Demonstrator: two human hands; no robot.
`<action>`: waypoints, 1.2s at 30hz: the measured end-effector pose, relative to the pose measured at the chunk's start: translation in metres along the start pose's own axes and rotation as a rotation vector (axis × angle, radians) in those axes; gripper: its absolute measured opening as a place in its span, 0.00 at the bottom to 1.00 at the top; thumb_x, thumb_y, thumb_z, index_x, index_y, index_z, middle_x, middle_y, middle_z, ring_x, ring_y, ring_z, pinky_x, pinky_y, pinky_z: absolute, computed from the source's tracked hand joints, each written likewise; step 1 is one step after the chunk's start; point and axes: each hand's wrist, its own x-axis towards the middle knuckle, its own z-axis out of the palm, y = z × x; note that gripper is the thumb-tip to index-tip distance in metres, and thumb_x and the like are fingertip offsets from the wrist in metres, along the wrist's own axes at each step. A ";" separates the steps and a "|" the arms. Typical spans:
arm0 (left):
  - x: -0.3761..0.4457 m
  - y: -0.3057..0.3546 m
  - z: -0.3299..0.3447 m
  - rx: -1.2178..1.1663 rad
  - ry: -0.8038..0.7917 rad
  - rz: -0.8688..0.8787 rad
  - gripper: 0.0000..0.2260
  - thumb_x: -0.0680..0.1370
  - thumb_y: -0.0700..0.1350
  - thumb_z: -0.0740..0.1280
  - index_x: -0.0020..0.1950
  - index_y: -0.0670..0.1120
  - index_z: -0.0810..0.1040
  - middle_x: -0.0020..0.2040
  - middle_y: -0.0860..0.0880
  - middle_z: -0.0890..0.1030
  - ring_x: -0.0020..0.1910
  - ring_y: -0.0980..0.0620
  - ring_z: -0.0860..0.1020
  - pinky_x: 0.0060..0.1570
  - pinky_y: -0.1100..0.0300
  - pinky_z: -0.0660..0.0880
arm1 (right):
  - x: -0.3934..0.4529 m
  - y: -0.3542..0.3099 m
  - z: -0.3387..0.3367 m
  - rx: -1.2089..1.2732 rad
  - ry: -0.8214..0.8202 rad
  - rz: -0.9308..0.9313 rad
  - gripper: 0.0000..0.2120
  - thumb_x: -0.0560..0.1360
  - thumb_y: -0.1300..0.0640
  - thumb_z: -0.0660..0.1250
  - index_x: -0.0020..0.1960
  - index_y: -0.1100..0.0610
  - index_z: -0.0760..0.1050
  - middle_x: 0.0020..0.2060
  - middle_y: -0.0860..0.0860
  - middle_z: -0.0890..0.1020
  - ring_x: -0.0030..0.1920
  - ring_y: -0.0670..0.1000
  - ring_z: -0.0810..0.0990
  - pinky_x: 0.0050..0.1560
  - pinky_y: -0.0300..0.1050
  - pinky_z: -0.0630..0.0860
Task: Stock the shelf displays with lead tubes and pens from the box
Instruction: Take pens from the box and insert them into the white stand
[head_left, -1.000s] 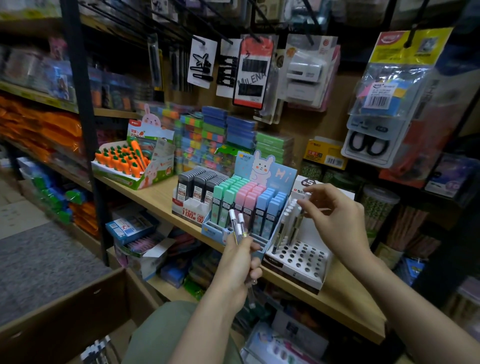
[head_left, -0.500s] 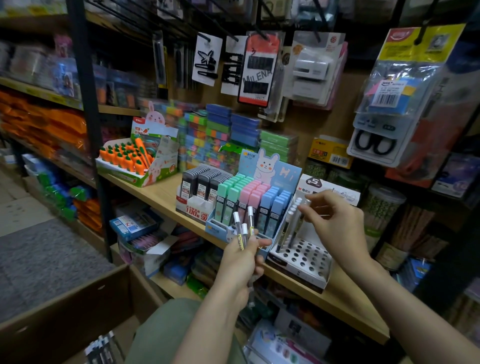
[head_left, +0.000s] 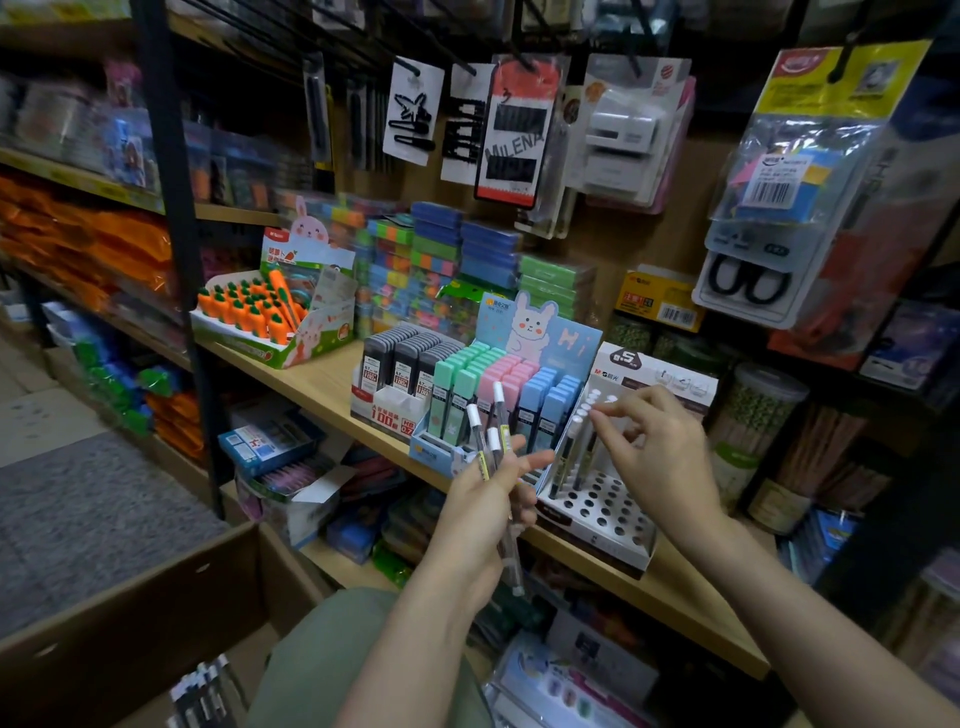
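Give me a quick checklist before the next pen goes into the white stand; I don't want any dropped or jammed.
1. Spare pens secure in the left hand: ok, though the grip looks loose, with fingers partly spread.
2. Right hand free to take one: cannot tell; its fingertips pinch at the white caps of pens already standing.
3. Free holes in the pen stand: ok, most front holes are open.
4. Standing pens seated upright: not ok, they lean back.
5. Lead tubes beside the stand out of the way: ok.
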 end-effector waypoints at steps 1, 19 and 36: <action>-0.001 0.002 0.001 -0.063 -0.035 0.000 0.10 0.83 0.44 0.59 0.62 0.48 0.75 0.50 0.49 0.85 0.31 0.57 0.72 0.30 0.64 0.69 | -0.001 -0.001 -0.001 -0.014 0.007 0.002 0.10 0.76 0.50 0.70 0.52 0.55 0.83 0.44 0.48 0.75 0.34 0.42 0.73 0.35 0.38 0.73; -0.011 0.005 0.007 -0.032 -0.234 0.025 0.12 0.81 0.48 0.60 0.58 0.52 0.82 0.52 0.48 0.84 0.49 0.50 0.83 0.52 0.55 0.79 | 0.022 -0.052 -0.024 0.706 -0.189 0.187 0.14 0.73 0.61 0.73 0.54 0.46 0.79 0.39 0.50 0.84 0.40 0.45 0.84 0.40 0.39 0.81; -0.005 -0.002 -0.001 0.205 0.122 0.003 0.09 0.84 0.41 0.54 0.60 0.50 0.70 0.41 0.48 0.69 0.30 0.55 0.64 0.24 0.66 0.64 | -0.007 0.003 -0.006 0.407 0.050 0.172 0.13 0.75 0.56 0.71 0.55 0.42 0.72 0.43 0.42 0.81 0.42 0.40 0.83 0.42 0.39 0.82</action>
